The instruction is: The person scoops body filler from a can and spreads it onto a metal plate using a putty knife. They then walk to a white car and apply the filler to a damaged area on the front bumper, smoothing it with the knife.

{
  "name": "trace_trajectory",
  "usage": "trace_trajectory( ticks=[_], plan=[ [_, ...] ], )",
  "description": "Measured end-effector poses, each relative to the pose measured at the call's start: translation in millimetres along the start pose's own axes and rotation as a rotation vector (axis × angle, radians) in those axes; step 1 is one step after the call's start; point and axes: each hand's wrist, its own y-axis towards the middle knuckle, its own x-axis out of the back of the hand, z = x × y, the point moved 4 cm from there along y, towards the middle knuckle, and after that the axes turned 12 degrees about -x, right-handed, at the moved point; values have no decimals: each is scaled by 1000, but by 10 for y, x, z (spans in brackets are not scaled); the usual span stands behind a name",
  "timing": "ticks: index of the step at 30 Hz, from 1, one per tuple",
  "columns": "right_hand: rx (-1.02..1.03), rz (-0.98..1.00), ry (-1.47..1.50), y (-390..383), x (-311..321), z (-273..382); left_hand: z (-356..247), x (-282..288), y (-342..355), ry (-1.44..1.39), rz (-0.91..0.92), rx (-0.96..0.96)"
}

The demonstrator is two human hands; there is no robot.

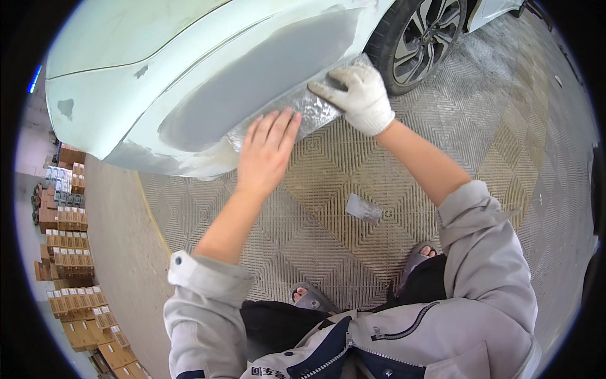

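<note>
A crinkled strip of clear plastic film [310,112] lies along the lower edge of a pale car's bumper [151,95]. Just above it is a large matte grey patch [265,72] on the bodywork. My bare left hand [268,151] rests its outstretched fingers on the film's left part. Toward the wheel, my right hand [365,101], in a white knit glove with dark fingertips, touches the film's other end. Its thumb points left, apart from the fingers. The gloved hand hides part of the film.
Beside my right hand stands the car's wheel [423,44]. A small crumpled piece of clear plastic [364,208] lies on the ribbed floor tiles [328,252] in front of my sandalled feet. Stacked cardboard boxes [72,259] line the far left.
</note>
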Motion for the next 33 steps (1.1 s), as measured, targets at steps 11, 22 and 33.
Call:
trace_trajectory(
  ticks=[11,22,33],
  plan=[
    [3,-228,-37,859,236,481,785,1061,17,198,-35,-6],
    [92,-261,-3,187,-479,513,565,-97,-741,333,-57,3],
    [34,36,-29,49,-12,114,104,64,-194,1,-27,-6]
  ],
)
